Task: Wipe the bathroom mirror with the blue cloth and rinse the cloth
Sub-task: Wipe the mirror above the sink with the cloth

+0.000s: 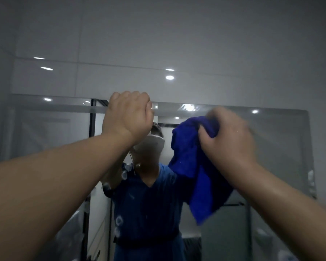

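Note:
The bathroom mirror [282, 140] fills the lower half of the view, its top edge running across the middle. My right hand [228, 136] grips a bunched blue cloth [196, 166] against the glass near the top edge; the hand is motion-blurred and most of the cloth hangs below it. My left hand [128, 115] is raised at the mirror's top edge with its fingers curled over; whether they hook the edge I cannot tell. Foam spots [119, 221] dot the glass lower down. The mirror reflects a person in a blue shirt.
Glossy white wall tiles [158, 44] rise above the mirror, with ceiling lights glinting on them. A black-framed glass partition [92, 121] shows in the reflection at left. More white residue [310, 176] clings to the mirror's right edge.

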Demonstrator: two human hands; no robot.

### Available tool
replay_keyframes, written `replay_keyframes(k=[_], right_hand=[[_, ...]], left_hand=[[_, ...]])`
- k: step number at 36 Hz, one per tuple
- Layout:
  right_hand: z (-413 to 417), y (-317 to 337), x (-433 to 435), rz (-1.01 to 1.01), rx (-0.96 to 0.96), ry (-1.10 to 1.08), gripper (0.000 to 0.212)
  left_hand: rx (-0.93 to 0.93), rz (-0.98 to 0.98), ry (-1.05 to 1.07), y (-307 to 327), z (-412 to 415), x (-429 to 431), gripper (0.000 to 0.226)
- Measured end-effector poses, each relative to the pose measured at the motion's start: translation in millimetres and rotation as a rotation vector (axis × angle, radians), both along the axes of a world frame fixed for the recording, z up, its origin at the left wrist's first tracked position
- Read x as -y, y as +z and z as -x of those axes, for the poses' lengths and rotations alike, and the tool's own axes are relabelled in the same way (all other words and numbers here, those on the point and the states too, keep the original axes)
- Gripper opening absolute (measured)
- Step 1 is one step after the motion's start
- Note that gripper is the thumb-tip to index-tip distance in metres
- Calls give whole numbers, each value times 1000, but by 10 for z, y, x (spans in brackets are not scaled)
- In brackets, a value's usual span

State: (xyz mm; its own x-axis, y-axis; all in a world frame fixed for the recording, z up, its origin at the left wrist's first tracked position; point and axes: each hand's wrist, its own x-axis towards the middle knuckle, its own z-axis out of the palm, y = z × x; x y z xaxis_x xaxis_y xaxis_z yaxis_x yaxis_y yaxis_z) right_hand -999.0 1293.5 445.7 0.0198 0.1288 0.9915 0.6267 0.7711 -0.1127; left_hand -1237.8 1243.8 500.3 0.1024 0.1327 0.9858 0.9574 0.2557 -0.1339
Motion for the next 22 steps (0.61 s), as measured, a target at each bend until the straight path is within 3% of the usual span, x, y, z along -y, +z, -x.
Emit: replay_keyframes(k=[4, 7, 9, 11, 12, 14, 15, 16, 17, 19, 22], right_hand=[[485, -450, -118, -101, -49, 91, 25], [746, -1140, 110, -168, 175, 208, 50], [825, -1546, 221, -186, 380, 318, 49], [1027, -1847, -438, -206, 225, 186, 42], [1107, -2056, -762, -318, 213, 169, 46], [1078, -2161, -1016, -373, 336, 330, 80], [826, -2015, -886, -313, 447, 310, 75], [495, -1716, -608, -258, 492, 254, 57], [319, -1289, -430, -348, 408, 238, 44], [-191, -602, -286, -366, 104, 191, 36], [-277, 239, -767, -168, -290, 28, 39]], left_hand=[[-17, -12, 4, 6, 23, -13, 24], [-16, -16, 1, 12, 40, -19, 23], [-21, -4, -7, 8, 38, -7, 24], [-23, 8, -22, 2, 30, 6, 25], [-20, 10, -29, 0, 29, 8, 24], [-14, 3, -30, 3, 35, 5, 23], [-15, 1, -29, 4, 40, 3, 22], [-19, 2, -30, 5, 44, -2, 21], [-21, 3, -34, 1, 47, -4, 20], [-19, 0, -45, -7, 47, -12, 22], [-9, -12, -47, -13, 42, -33, 23]])
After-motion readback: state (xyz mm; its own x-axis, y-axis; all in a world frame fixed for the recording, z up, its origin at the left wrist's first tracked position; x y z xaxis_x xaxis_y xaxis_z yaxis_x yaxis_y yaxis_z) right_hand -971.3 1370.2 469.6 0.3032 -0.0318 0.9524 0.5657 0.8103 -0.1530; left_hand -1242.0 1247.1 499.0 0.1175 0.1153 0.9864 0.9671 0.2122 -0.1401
